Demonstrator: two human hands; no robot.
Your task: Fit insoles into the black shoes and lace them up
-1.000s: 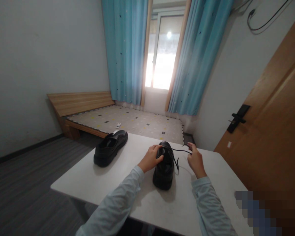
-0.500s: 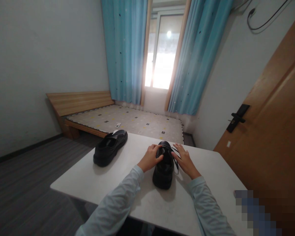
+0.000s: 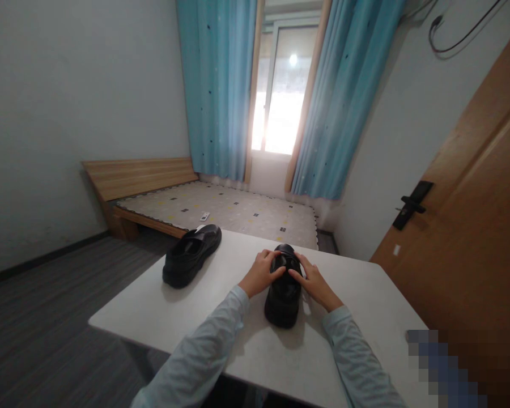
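Note:
A black lace-up shoe (image 3: 283, 306) sits upright on the white table (image 3: 340, 357), heel towards me and toe pointing away. My left hand (image 3: 261, 275) grips its left side, thumb over the opening and fingers near the front. On the opposite side, my right hand (image 3: 314, 279) closes round the upper, its thumb at the opening close to my left thumb. The laces are mostly hidden between the hands. A second black shoe (image 3: 189, 260) stands apart near the table's far left edge, where neither hand touches it.
Beyond the table is a low bed (image 3: 221, 207) with a wooden headboard (image 3: 148, 175) and a small white object (image 3: 204, 216) on it. Blue curtains (image 3: 221, 85) flank a bright window. A brown door (image 3: 463, 226) with a black handle is at right.
My right hand has moved left from beside the shoe onto its upper, and the fingers have drawn in. The loose lace seen at the shoe's right no longer shows. My left hand stays put.

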